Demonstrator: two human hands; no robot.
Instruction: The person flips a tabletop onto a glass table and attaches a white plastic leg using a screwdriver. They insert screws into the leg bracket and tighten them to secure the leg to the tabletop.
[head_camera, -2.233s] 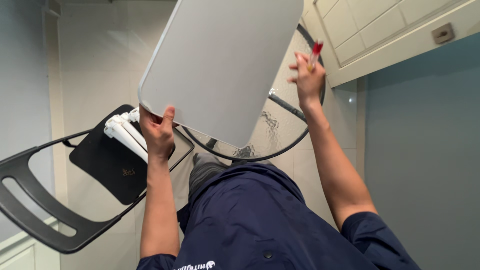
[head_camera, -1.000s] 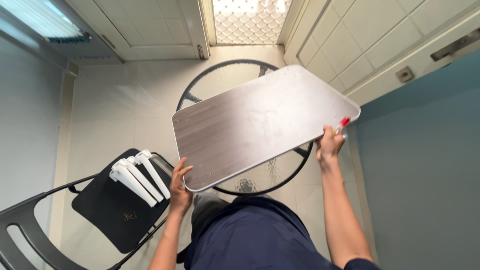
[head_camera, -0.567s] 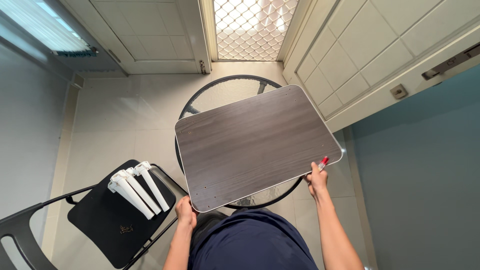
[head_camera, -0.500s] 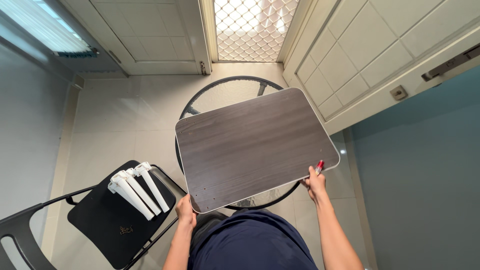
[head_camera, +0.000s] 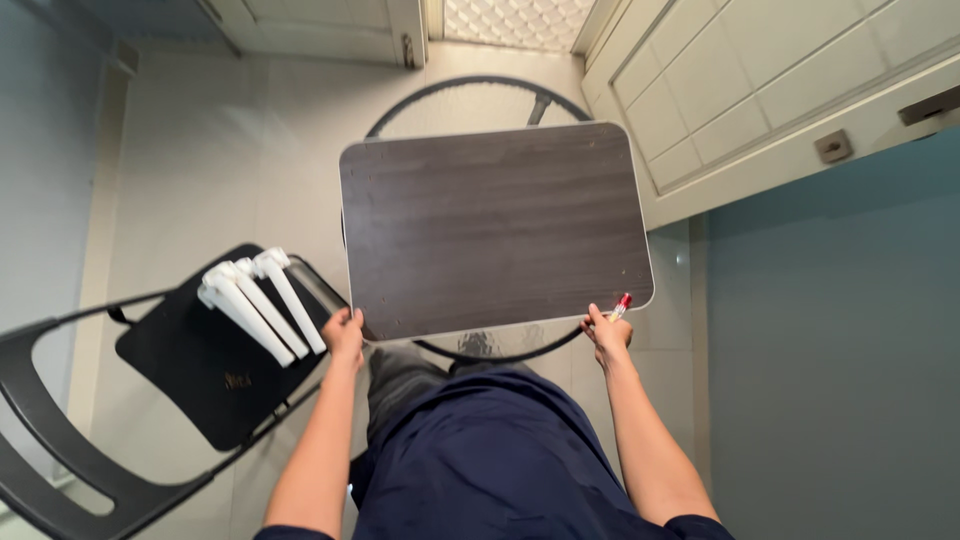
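Two hands grip the dark wood-grain board (head_camera: 495, 230), which I have levelled from a steep tilt: left hand (head_camera: 345, 335) and right hand (head_camera: 607, 335), pinching a red-tipped pen (head_camera: 621, 305), over the round glass tabletop (head_camera: 480, 345).

Dark navy short-sleeved shirt, bare forearms

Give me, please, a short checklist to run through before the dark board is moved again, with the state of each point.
1. Left hand grips the dark board at its near left corner: ok.
2. Right hand grips the near right corner: ok.
3. Red-tipped tool in right hand: not ok for a full grip.
4. Board lies flat over the round glass table: ok.
5. White legs on black chair, apart from board: ok.
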